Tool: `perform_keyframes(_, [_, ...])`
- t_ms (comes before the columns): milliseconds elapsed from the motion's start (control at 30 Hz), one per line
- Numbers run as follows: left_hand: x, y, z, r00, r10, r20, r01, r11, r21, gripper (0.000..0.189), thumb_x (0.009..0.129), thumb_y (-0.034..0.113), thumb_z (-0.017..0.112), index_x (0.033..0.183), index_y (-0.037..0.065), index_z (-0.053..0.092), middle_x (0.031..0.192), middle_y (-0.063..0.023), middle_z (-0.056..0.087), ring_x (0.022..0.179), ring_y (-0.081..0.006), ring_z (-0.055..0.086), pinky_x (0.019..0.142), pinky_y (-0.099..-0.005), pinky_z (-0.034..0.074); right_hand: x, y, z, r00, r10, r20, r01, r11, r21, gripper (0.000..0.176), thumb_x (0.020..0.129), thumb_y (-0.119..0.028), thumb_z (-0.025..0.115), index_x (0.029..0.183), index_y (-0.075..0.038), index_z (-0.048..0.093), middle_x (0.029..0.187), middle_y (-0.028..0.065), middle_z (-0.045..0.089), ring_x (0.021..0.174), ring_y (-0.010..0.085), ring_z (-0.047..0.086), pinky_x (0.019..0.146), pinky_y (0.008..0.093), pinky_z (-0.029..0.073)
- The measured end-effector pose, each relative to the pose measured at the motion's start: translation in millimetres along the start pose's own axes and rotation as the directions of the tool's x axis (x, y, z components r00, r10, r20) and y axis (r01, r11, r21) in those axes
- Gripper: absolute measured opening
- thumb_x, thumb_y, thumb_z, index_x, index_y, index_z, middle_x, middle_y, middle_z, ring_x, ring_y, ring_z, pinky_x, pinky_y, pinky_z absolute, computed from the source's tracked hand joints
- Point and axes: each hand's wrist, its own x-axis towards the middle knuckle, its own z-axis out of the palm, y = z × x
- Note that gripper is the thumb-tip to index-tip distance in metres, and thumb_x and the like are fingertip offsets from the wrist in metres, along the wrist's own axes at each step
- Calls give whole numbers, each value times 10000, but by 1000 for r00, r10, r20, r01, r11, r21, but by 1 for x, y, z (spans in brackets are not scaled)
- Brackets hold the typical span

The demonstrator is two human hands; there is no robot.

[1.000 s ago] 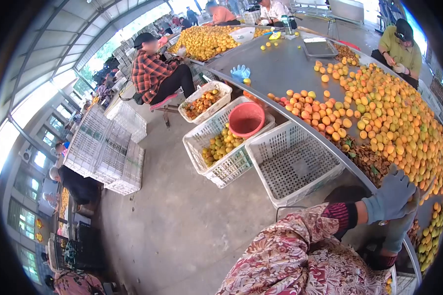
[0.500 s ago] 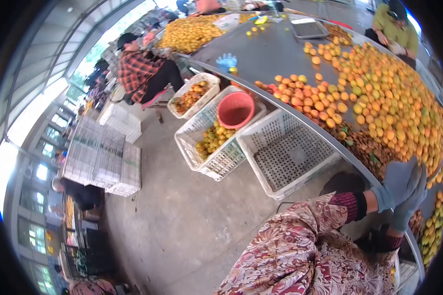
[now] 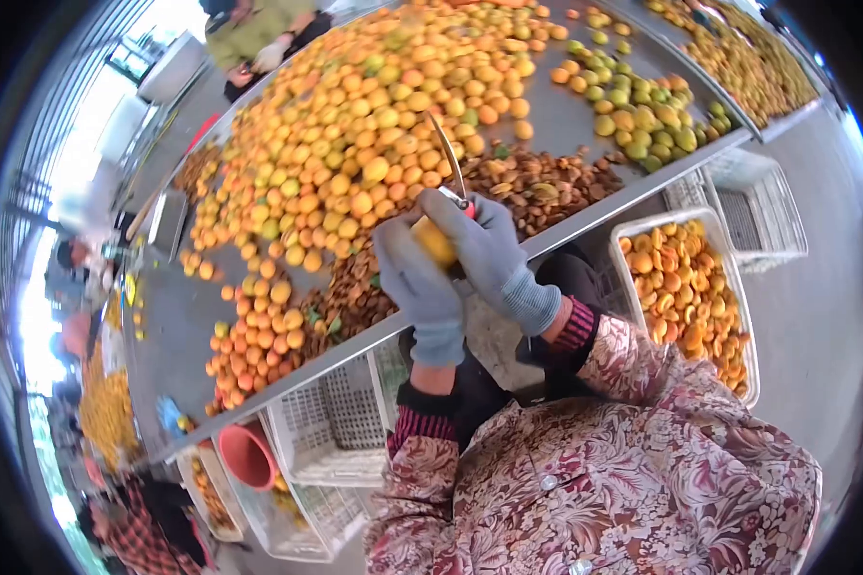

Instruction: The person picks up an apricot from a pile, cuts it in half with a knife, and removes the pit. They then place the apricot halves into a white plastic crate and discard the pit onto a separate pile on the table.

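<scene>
Both of my hands wear grey gloves and meet above the near edge of the metal table. My left hand (image 3: 414,283) is closed around a yellow-orange apricot (image 3: 435,241). A knife (image 3: 449,158) with a curved blade and a red part at its handle is gripped in my right hand (image 3: 492,251), its blade pointing up and away from me. The fruit sits between the two hands, partly covered by their fingers. Just beyond them spreads a large heap of apricots (image 3: 355,158), with brown pits (image 3: 542,187) piled along the table edge.
Greener apricots (image 3: 647,110) lie at the table's right. A white crate of halved apricots (image 3: 695,297) stands at my right, another white crate (image 3: 331,422) below the table edge, and a red bucket (image 3: 249,455) at left. A person in green (image 3: 254,43) sits across the table.
My view has swung right, bringing my hands from the right edge to the middle. The knife and the apricot in my hands now show; earlier they could not be seen.
</scene>
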Motion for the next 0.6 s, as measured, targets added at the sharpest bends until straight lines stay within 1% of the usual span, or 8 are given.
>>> perform_keyframes(133, [-4, 2, 8, 994, 91, 52, -91, 996, 4, 369, 936, 294, 353, 901, -27, 531, 861, -127, 542, 797, -233, 532, 731, -334, 424, -3, -10, -19, 986, 159, 45, -165, 973, 160, 349, 854, -395, 601, 739, -66, 593, 658, -12, 578, 550, 32, 503, 474, 187, 399])
perform_keyframes(167, [-4, -2, 8, 998, 48, 43, -46, 998, -47, 384, 935, 302, 349, 911, -32, 535, 867, -129, 547, 802, -229, 536, 737, -331, 429, -11, -17, -26, 979, 196, 60, -194, 980, -42, 390, 850, -419, 591, 765, -38, 606, 663, 3, 586, 543, 43, 521, 480, 193, 426])
perform_keyframes(200, [-5, -1, 8, 999, 2, 37, 2, 995, -96, 400, 934, 311, 344, 922, -38, 539, 873, -132, 552, 806, -225, 541, 744, -328, 435, -15, -18, -25, 981, 185, 51, -183, 982, -36, 390, 850, -419, 591, 765, -38, 606, 663, 3, 586, 543, 43, 521, 480, 193, 426])
perform_keyframes(267, [-9, 5, 6, 994, 104, 45, -101, 993, -60, 418, 931, 318, 352, 966, -48, 552, 899, -139, 579, 824, -225, 555, 761, -327, 444, -20, -20, -22, 989, 137, 51, -124, 972, -202, 403, 850, -416, 581, 795, -19, 622, 647, 6, 585, 554, 61, 545, 497, 212, 453])
perform_keyframes(400, [-7, -13, 2, 960, 267, 89, -271, 962, 42, 378, 908, 277, 402, 994, -42, 587, 909, -165, 623, 820, -272, 588, 741, -348, 455, -20, -32, -29, 925, 377, 37, -351, 889, -296, 441, 832, -442, 581, 842, -5, 641, 634, 19, 585, 599, 83, 569, 548, 230, 469])
perform_keyframes(433, [-5, -16, 0, 925, 359, 127, -376, 914, 155, 372, 900, 276, 415, 991, -37, 593, 911, -169, 624, 807, -287, 588, 720, -361, 453, -15, -20, -33, 928, 371, 29, -347, 892, -288, 441, 832, -442, 581, 842, -5, 641, 634, 19, 585, 599, 83, 569, 548, 230, 469])
perform_keyframes(500, [-5, -21, 3, 858, 487, 162, -513, 813, 276, 347, 882, 277, 441, 957, -22, 601, 897, -165, 623, 777, -308, 583, 675, -391, 438, -3, 15, -40, 990, 129, 53, -125, 990, -67, 329, 845, -370, 621, 792, -47, 642, 631, -11, 588, 561, 42, 530, 491, 190, 419])
perform_keyframes(600, [-6, -21, 4, 883, 330, 335, -388, 913, 125, 320, 879, 269, 444, 894, -13, 595, 855, -155, 616, 750, -310, 584, 640, -388, 443, -9, 9, -37, 1000, 4, -19, -9, 960, -280, 281, 828, -315, 643, 780, -38, 650, 651, -3, 606, 632, 45, 538, 572, 209, 448])
